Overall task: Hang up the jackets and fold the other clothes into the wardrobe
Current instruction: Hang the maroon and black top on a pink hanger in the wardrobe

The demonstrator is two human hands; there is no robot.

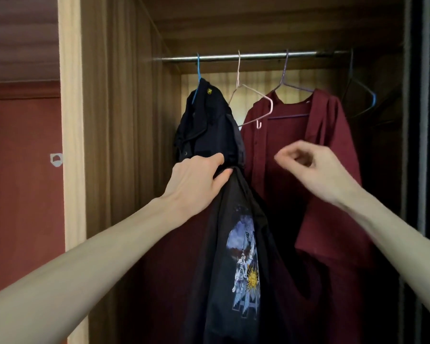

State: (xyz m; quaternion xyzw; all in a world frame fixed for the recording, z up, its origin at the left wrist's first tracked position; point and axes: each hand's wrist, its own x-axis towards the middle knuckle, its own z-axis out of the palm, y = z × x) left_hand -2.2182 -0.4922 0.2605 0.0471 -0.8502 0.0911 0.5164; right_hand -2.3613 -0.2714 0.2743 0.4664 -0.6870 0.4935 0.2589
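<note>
Left hand [196,180] gripped the black tee [236,256] by its top, hanging before the wardrobe [124,120]. Right hand [305,165] curled, holding nothing. On the rail [233,56]: navy jacket [204,125], bare pink hanger [253,105], maroon shirt [308,145] crowding behind.

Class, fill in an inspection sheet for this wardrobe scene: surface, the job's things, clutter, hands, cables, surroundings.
Surface: wooden wardrobe, metal rail across the top.
Job's things: dark jacket on blue hanger; maroon shirt on purple hanger; black printed garment hanging from the left hand's grip.
Clutter: empty pink hanger; empty dark hanger.
Hands: left hand grips the black garment; right hand curled, holding nothing.
Cables: nothing seen.
Surroundings: red wall.
</note>
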